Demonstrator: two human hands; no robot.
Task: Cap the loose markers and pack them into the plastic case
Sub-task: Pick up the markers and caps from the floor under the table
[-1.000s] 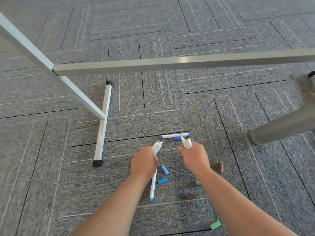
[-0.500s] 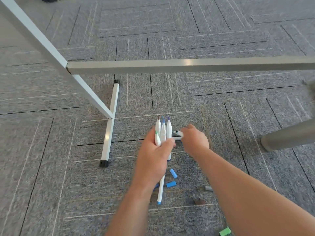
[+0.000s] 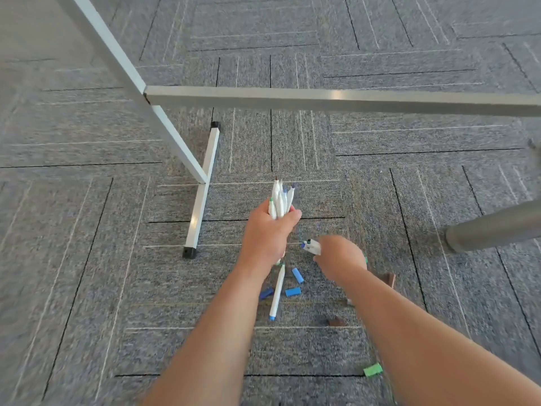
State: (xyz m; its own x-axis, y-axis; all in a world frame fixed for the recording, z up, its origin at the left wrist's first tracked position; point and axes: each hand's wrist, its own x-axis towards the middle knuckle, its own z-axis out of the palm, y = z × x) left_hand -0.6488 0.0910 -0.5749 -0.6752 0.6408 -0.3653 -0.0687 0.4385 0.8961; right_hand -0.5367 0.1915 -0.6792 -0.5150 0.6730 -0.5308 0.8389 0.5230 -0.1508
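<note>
Looking down through the head camera, a bunch of uncapped markers (image 3: pixel 280 200) is gripped upright in the left hand (image 3: pixel 268 235), fingers wrapped tight around the white barrels, coloured tips pointing away over the grey carpet (image 3: pixel 87 288). A couple more markers (image 3: pixel 311 246) are clutched in the right hand (image 3: pixel 341 260), just beside the left, their dark tips poking out toward it (this hand is pretty blurred, so the exact finger hold can't be made out). One white marker with a blue end (image 3: pixel 276 291) is left lying on the carpet between the forearms. Loose caps are scattered around it: two light blue caps (image 3: pixel 297 275) (image 3: pixel 293 291), a dark blue cap (image 3: pixel 265 293), two brown caps (image 3: pixel 388 279) (image 3: pixel 336 321), and a green cap (image 3: pixel 373 370) nearer the camera. A white metal stand (image 3: pixel 202 186) is seen to the left, its foot flat on the carpet.
</note>
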